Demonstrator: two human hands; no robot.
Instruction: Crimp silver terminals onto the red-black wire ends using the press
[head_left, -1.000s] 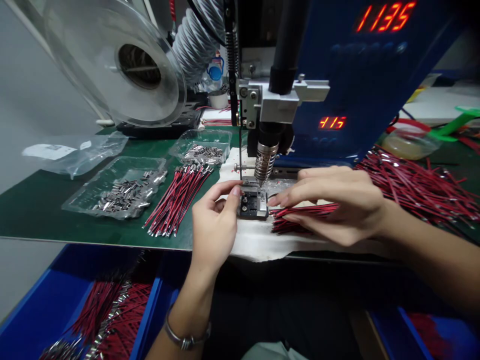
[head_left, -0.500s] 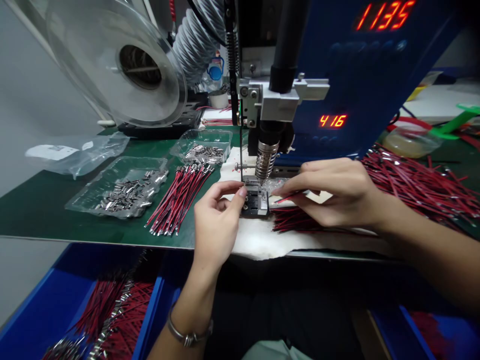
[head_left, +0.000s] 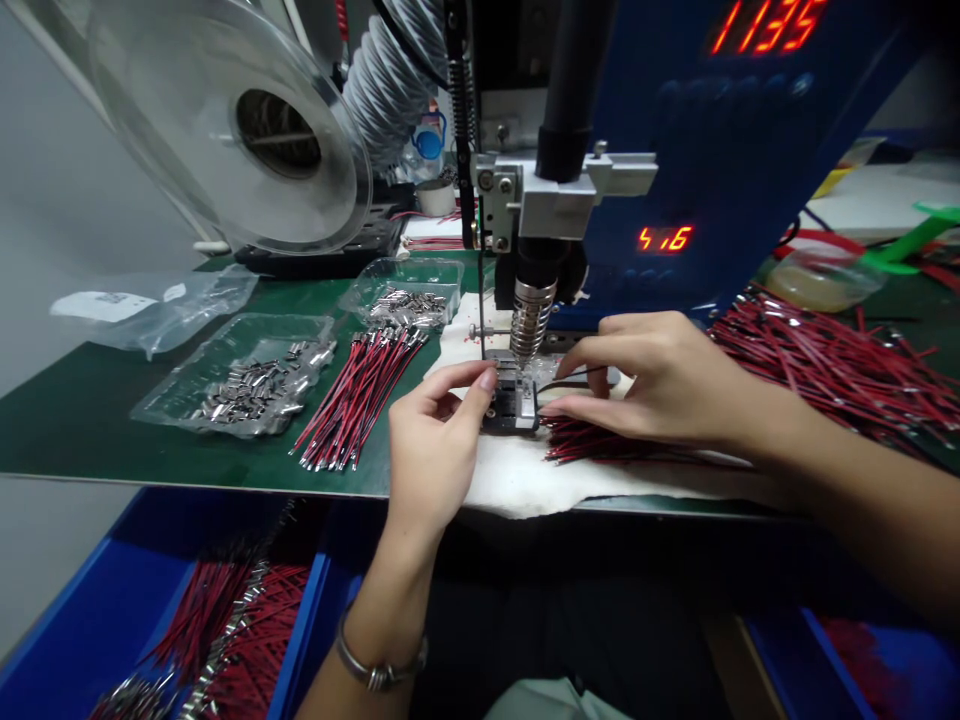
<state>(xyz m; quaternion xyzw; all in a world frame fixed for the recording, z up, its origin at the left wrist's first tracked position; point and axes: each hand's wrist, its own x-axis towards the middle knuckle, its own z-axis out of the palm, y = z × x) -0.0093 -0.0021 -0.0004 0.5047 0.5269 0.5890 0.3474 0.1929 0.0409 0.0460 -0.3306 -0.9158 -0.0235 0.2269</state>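
A small dark metal fixture (head_left: 511, 405) sits on a white cloth (head_left: 517, 470) under the machine's ribbed nozzle (head_left: 529, 318). My left hand (head_left: 431, 455) pinches the fixture's left side between thumb and forefinger. My right hand (head_left: 664, 385) is closed on a thin red-and-black wire (head_left: 574, 378), whose end lies at the fixture's right side. A bunch of red wires (head_left: 600, 440) lies on the cloth under my right hand.
A blue machine (head_left: 720, 150) with red number displays stands behind. Clear trays of metal terminals (head_left: 247, 385) and a wire bundle (head_left: 356, 395) lie at the left on the green mat. A large heap of wires (head_left: 832, 365) is at the right. Blue bins (head_left: 150, 620) sit below the table edge.
My right hand lifted one wire from the bunch and brought its end to the fixture. The lower display went from 415 to 416. My left hand stayed put.
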